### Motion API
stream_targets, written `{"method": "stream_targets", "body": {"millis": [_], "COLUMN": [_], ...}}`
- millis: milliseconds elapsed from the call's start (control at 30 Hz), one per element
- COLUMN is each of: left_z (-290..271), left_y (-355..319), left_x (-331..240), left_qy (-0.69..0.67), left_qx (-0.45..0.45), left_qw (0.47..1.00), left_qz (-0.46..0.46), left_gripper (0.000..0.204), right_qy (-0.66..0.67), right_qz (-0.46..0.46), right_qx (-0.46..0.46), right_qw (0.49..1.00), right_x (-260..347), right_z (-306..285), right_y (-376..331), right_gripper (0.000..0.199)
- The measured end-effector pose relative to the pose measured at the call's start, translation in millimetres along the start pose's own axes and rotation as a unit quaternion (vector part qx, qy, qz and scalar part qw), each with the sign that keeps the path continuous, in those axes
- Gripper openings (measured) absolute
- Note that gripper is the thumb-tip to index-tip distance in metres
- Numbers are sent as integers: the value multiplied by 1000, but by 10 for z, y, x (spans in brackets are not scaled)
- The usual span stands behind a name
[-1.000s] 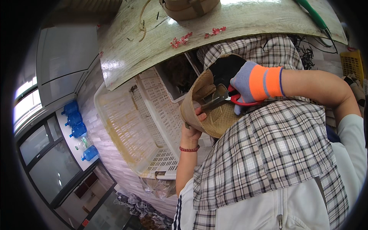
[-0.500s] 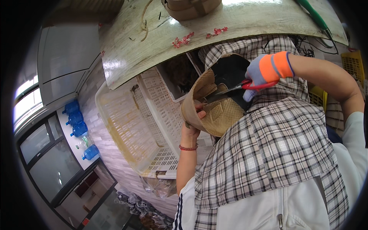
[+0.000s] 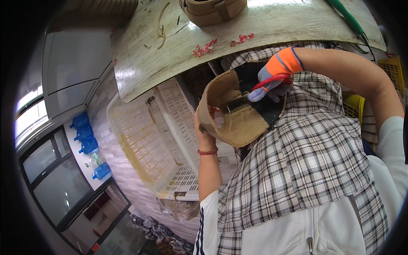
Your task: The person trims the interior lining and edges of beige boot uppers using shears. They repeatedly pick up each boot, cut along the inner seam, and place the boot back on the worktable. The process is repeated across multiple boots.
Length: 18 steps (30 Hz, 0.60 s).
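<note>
Step in hand, as judged: trimming the inside of a tan woven cap with scissors.

Far left, off the table: blue water bottles standing in a row beside a dark window. Right of them, pale plastic crate tilting below the table's lower edge, apparently not in use.

Table, wood-grain top, filling the upper part of the view; its lower edge running just above the cap. Small pink scraps lying near that lower edge; a second tan cap sitting at the top edge.

Left hand, bare, red bead bracelet at the wrist: curling around the cap's left rim, thumb inside, fingers behind, pinching the rim and holding the cap open toward the camera. Cap sitting in the lap, over a plaid apron, below the table's lower edge, not resting on the table.

Right hand, in a grey and orange glove: closing around the red handles of the scissors, blades reaching down into the cap's hollow. Blades partly hidden; open or closed, cannot tell.

Next move, as judged: calling for steadying the rim with the left hand and aiming the blade tips at the loose thread or strap only, keeping clear of the mesh lining.
</note>
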State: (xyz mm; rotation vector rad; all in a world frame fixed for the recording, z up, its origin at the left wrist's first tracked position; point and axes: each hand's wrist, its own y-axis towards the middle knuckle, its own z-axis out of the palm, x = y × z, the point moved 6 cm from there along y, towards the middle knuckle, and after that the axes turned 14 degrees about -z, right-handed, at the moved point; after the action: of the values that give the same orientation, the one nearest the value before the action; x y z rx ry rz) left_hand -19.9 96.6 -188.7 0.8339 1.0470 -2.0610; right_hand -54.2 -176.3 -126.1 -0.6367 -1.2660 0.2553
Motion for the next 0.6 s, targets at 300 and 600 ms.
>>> {"method": "stream_targets", "body": {"millis": [300,600], "left_z": [170,46], "left_y": [115,151], "left_x": [-116,-90], "left_qy": [-20,0], "left_qx": [-41,-48], "left_qw": [998,997], "left_qz": [-36,-55], "left_gripper": [17,26], "right_qy": [-55,-49], "right_qz": [47,33], "right_qx": [-26,-20], "right_qw": [997,998], "right_x": [253,148], "right_z": [-46,-44], "right_y": [-35,-38], "right_gripper": [72,44]}}
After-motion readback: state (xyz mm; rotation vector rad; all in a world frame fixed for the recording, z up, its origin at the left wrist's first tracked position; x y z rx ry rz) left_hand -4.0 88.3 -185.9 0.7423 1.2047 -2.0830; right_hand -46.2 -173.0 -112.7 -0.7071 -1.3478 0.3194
